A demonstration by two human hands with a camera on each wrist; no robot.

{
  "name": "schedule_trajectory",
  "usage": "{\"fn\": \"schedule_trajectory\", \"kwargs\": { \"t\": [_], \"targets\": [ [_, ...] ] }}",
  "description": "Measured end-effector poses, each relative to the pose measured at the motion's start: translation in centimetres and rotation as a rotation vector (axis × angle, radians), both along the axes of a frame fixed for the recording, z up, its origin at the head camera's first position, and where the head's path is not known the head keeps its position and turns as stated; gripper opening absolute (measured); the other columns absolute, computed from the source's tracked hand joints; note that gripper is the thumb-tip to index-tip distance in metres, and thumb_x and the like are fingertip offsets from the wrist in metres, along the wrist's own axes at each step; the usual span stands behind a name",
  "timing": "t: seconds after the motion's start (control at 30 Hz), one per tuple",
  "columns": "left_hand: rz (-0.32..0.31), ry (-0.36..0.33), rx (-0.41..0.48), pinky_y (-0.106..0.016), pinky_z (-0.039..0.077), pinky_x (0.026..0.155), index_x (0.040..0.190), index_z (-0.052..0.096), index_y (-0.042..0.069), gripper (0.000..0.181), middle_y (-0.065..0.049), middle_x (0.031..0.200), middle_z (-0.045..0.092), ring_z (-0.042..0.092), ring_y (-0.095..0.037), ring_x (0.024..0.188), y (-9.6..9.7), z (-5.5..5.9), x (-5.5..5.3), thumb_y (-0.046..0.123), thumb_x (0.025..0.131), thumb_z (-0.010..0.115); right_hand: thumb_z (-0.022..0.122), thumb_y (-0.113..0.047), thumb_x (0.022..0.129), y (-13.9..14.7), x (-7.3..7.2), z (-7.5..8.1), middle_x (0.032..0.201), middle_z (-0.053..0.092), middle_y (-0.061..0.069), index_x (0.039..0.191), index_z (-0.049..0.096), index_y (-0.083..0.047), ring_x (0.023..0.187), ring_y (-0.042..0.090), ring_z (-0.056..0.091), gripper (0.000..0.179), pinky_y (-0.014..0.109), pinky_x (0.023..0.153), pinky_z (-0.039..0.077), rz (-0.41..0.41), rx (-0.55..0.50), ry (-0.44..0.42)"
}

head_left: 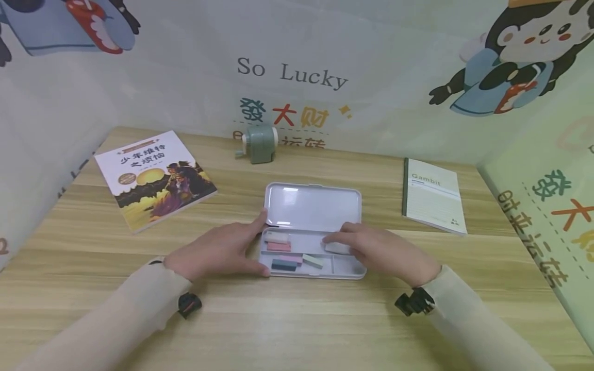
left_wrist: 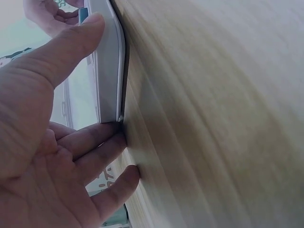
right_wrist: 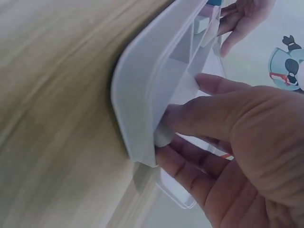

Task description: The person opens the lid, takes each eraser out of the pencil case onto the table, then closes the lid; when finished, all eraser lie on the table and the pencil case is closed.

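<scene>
A white pencil case (head_left: 313,206) lies with its lid raised in the middle of the table. My left hand (head_left: 220,250) grips its left end, thumb at the front corner and fingers at the back, as the left wrist view shows from the side. Inside the case, my right hand (head_left: 385,250) pinches a white eraser (head_left: 337,249) in the back right part; the fingers partly cover it. Several small blocks like erasers sit on the left: a white-and-pink pair (head_left: 278,246), a dark blue one (head_left: 284,265), a pale green one (head_left: 313,261) and a mostly covered pink one.
At the back stands a green pencil sharpener (head_left: 261,145) with a crank. A picture-covered book (head_left: 155,180) lies back left, a pale notebook (head_left: 433,196) back right. Printed cloth walls (head_left: 297,31) enclose the table's back and sides.
</scene>
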State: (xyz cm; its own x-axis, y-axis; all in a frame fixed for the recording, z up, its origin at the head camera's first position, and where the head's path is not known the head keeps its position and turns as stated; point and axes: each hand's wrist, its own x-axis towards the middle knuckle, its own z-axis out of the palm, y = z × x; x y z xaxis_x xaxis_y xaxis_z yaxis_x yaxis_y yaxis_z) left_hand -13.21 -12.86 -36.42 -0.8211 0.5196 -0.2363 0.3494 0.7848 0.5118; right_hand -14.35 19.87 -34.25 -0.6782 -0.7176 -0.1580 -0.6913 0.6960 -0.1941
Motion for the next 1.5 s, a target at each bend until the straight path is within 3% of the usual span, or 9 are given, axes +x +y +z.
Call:
{"fn": "schedule_trajectory", "kwargs": {
  "t": [0.47, 0.77, 0.97, 1.07, 1.23, 1.33, 1.5],
  "targets": [
    [-0.008, -0.002, -0.005, -0.056, 0.045, 0.12, 0.168, 0.012, 0.002, 0.121, -0.022, 0.158, 0.053, 0.058, -0.036, 0.141, 0.0, 0.1, 0.0, 0.056, 0.085, 0.082, 0.064, 0.004, 0.098, 1.0, 0.0, -0.4, 0.121, 0.068, 0.01, 0.149, 0.057, -0.007, 0.102, 0.016, 0.065, 0.053, 0.032, 0.087, 0.062, -0.041, -0.161, -0.029],
    [-0.007, -0.003, -0.01, -0.056, 0.044, 0.121, 0.168, 0.01, 0.002, 0.122, -0.024, 0.159, 0.05, 0.055, -0.039, 0.144, 0.1, 0.2, -0.2, 0.056, 0.085, 0.082, 0.069, 0.004, 0.096, 3.5, -0.4, -0.4, 0.126, 0.067, 0.017, 0.152, 0.051, -0.001, 0.107, 0.028, 0.071, 0.058, 0.041, 0.094, 0.064, -0.198, -0.463, -0.147],
    [-0.006, -0.003, -0.012, -0.057, 0.043, 0.121, 0.168, 0.01, 0.003, 0.121, -0.024, 0.16, 0.049, 0.053, -0.04, 0.145, 0.1, 0.3, -0.1, 0.057, 0.086, 0.082, 0.071, 0.011, 0.092, 5.9, -0.3, -0.8, 0.116, 0.069, 0.019, 0.147, 0.052, 0.007, 0.099, 0.028, 0.071, 0.058, 0.041, 0.089, 0.066, -0.221, -0.577, -0.097],
    [-0.005, -0.007, -0.014, -0.057, 0.044, 0.121, 0.168, 0.011, 0.003, 0.121, -0.024, 0.16, 0.049, 0.054, -0.039, 0.145, 0.0, 0.4, 0.0, 0.056, 0.086, 0.081, 0.072, 0.012, 0.09, 7.0, -0.2, -1.0, 0.112, 0.069, 0.02, 0.144, 0.053, 0.009, 0.096, 0.025, 0.071, 0.057, 0.037, 0.085, 0.066, -0.242, -0.587, -0.082],
    [-0.008, -0.008, -0.01, -0.056, 0.045, 0.12, 0.168, 0.011, 0.003, 0.12, -0.023, 0.158, 0.052, 0.056, -0.038, 0.143, 0.1, 0.5, 0.0, 0.056, 0.086, 0.082, 0.071, 0.01, 0.091, 8.1, -0.1, -1.3, 0.111, 0.068, 0.02, 0.144, 0.051, 0.01, 0.098, 0.014, 0.069, 0.056, 0.03, 0.084, 0.066, -0.334, -0.542, -0.156],
    [-0.003, -0.014, -0.009, -0.056, 0.045, 0.12, 0.168, 0.011, 0.004, 0.12, -0.022, 0.158, 0.053, 0.056, -0.037, 0.143, 0.1, 0.5, 0.0, 0.056, 0.086, 0.082, 0.071, 0.01, 0.091, 8.3, -0.3, -1.6, 0.11, 0.069, 0.02, 0.143, 0.052, 0.012, 0.097, 0.016, 0.069, 0.055, 0.031, 0.083, 0.066, -0.354, -0.526, -0.159],
    [-0.001, -0.019, -0.014, -0.056, 0.045, 0.12, 0.168, 0.011, 0.005, 0.12, -0.021, 0.159, 0.051, 0.055, -0.037, 0.144, 0.1, 0.4, 0.0, 0.056, 0.086, 0.082, 0.073, 0.009, 0.091, 8.4, -0.6, -2.2, 0.109, 0.07, 0.023, 0.14, 0.052, 0.015, 0.099, 0.031, 0.071, 0.054, 0.037, 0.083, 0.066, -0.353, -0.495, -0.14]
  ]
}}
